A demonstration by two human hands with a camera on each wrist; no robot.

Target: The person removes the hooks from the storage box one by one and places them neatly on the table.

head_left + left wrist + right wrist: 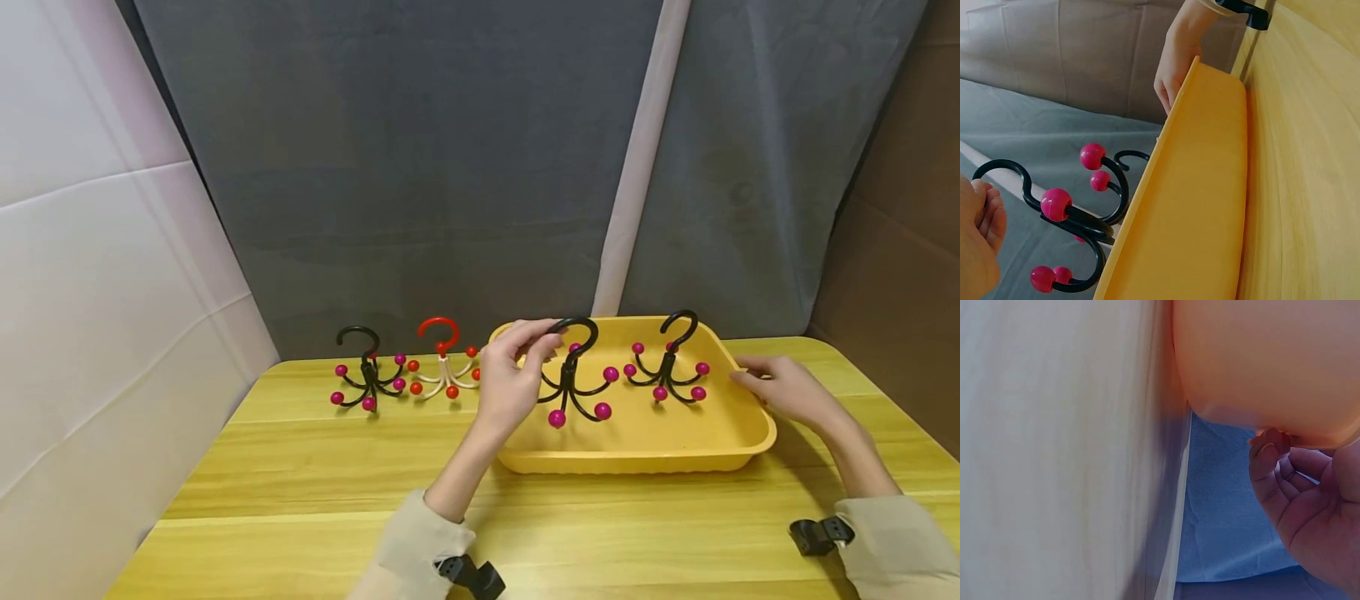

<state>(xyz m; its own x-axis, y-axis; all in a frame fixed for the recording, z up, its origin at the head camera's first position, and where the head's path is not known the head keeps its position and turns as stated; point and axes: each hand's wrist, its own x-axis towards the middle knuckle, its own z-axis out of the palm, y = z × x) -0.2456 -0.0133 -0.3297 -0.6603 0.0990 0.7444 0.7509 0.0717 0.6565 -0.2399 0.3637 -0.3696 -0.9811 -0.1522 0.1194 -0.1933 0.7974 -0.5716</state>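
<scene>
My left hand (512,379) pinches the hook end of a black multi-arm hanger (569,375) with magenta balls on its arm tips. That hanger is upright over the left part of a yellow tray (630,461), its arms spread below the hand. In the left wrist view the hanger (1088,226) overlaps the tray rim. At the tray's right side, my right hand (791,396) grips the rim, and the right wrist view shows its fingers (1265,461) curled at the edge. Another black hanger (666,371) with magenta balls stands inside the tray, toward the right.
Left of the tray, a black hanger (368,375) with magenta balls stands on the wooden table (300,500). Beside it is a hanger (444,367) with a red hook, white arms and red balls. A grey curtain (420,183) hangs behind, with side walls left and right.
</scene>
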